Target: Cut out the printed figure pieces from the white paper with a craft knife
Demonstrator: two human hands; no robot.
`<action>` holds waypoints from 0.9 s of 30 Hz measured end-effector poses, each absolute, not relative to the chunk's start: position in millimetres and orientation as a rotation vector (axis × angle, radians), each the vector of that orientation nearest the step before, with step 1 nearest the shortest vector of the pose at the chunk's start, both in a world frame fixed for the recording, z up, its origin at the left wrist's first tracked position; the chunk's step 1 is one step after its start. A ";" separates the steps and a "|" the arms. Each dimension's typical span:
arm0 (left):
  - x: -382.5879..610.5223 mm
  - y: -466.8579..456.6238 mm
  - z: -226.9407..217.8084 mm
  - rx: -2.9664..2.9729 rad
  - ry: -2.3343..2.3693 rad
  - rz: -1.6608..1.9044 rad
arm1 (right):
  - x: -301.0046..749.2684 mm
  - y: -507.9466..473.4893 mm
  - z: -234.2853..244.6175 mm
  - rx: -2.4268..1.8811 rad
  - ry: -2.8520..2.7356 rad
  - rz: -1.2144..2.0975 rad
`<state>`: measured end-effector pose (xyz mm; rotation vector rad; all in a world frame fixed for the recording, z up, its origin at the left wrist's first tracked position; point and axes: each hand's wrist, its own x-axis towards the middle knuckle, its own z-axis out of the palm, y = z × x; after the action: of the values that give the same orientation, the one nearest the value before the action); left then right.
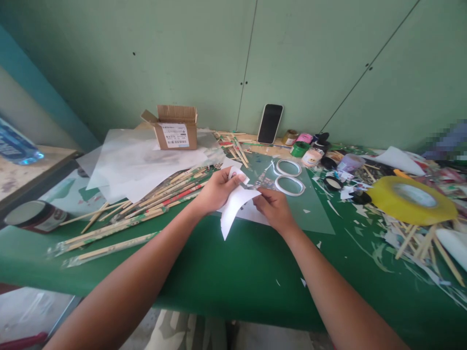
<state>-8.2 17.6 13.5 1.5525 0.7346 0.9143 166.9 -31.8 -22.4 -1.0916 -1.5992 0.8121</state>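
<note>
Above the green table, my left hand (219, 189) is closed on a piece of white paper (233, 211), thumb on top. The paper curls down in a pointed strip, and its upper part by the thumb bears a small print. My right hand (272, 206) is closed at the paper's right tip, fingers pinched together. A small dark, narrow shape shows between the two hands; I cannot make out what it is or what my right fingers hold. Under the hands lies more white paper. Two rolls of white tape (290, 185) lie just beyond my right hand.
Wrapped chopsticks (160, 204) spread at the left, beside a jar (36, 215). Behind are white sheets (120, 165), an open cardboard box (178, 131) and a phone (270, 124) against the wall. Paint pots (299, 148), yellow tape (412, 199) and paper scraps crowd the right.
</note>
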 end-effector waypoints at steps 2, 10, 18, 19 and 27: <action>-9.6 19.4 14.9 1.555 0.735 0.924 | 167.1 -32.7 -20.7 -1.091 -1.615 0.808; -4.1 9.9 20.7 1.599 0.754 0.861 | 164.4 -34.5 -19.2 -1.081 -1.622 0.760; -9.2 16.9 20.1 1.575 0.792 0.949 | 165.7 -36.2 -18.0 -1.086 -1.662 0.756; -10.2 17.8 20.3 1.570 0.797 0.966 | 165.7 -36.6 -17.6 -1.089 -1.667 0.756; -2.9 14.5 13.4 1.589 0.845 0.958 | 165.6 -35.8 -22.3 -1.126 -1.676 0.733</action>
<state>-2.9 14.5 13.4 1.5890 0.8455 0.9577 165.6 -35.8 -22.3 -1.1261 -1.6764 0.7330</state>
